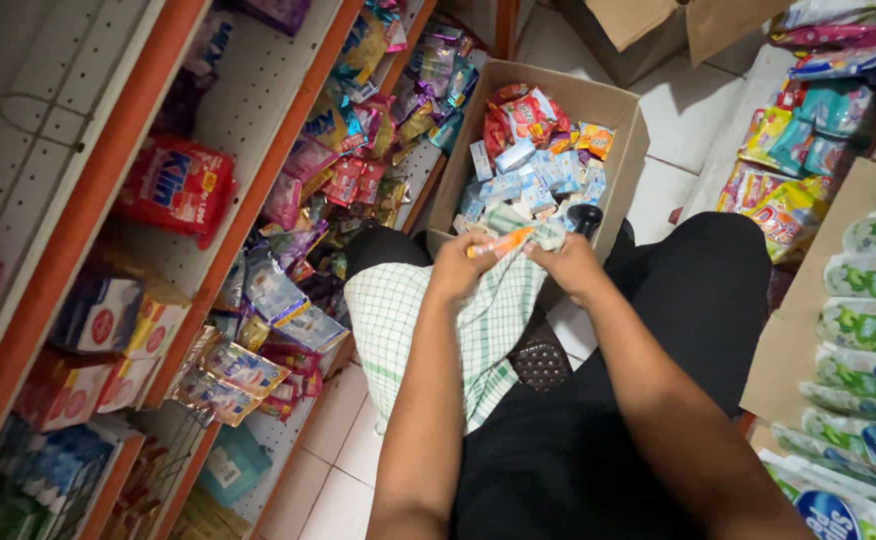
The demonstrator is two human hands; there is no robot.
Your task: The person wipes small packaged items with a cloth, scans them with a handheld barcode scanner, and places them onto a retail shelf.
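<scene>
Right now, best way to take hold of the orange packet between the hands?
Probably at its free middle, pinched from above. The orange packet lies nearly level, slightly tilted, spanning the left hand and right hand, which cover its ends. The checked cloth sits below and the cardboard box stands just beyond.

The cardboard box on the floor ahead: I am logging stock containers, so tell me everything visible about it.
The cardboard box is plain brown, open at the top, and stands on the white tiled floor between the shelf and stacked packets. It is roughly half full of small loose packets, mostly pale blue, with red and orange ones toward the back. Its near edge is hidden behind the left hand and right hand, which hold a small orange packet over a checked cloth.
</scene>
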